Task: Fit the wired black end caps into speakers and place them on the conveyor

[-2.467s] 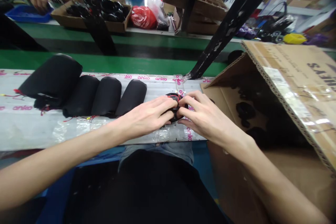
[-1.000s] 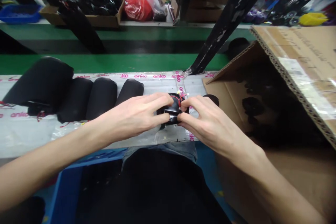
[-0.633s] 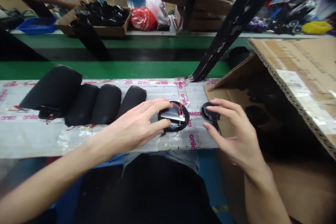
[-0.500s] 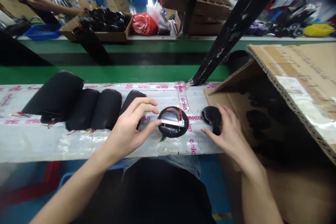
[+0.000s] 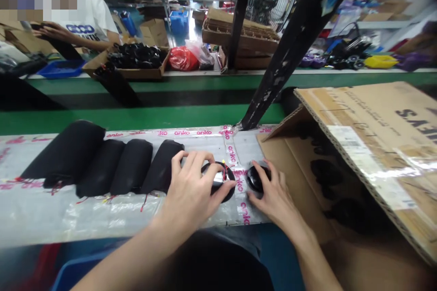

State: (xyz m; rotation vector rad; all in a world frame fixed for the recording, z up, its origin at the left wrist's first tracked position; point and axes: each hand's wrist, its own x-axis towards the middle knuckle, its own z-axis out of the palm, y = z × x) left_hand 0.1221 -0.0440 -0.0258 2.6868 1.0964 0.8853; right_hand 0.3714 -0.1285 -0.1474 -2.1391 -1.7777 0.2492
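Observation:
A round black plastic part [image 5: 229, 192] with a silver strip and red and black wires lies on the bench, partly covered by my left hand [image 5: 198, 182]. The thumb and fingers of that hand curl around it at its edge. To its right, my right hand [image 5: 273, 191] grips a glossy black round cap [image 5: 254, 179] between thumb and fingers, at the bench surface. Several black cloth-covered cylinders [image 5: 132, 167] lie side by side left of my left hand, thin red and yellow wire ends sticking out at their near ends.
A cardboard box [image 5: 372, 113] lies open on its side at the right, dark parts inside. A slanted black post [image 5: 276, 54] rises behind the bench [image 5: 112, 218]. Across a green strip stand a carton of black parts [image 5: 136, 72] and a blue tray [image 5: 61, 69]. A person [image 5: 95, 13] works there.
My left hand has moved right and closed around the round black part. My right hand has brought the cap closer to it. The view has tilted up.

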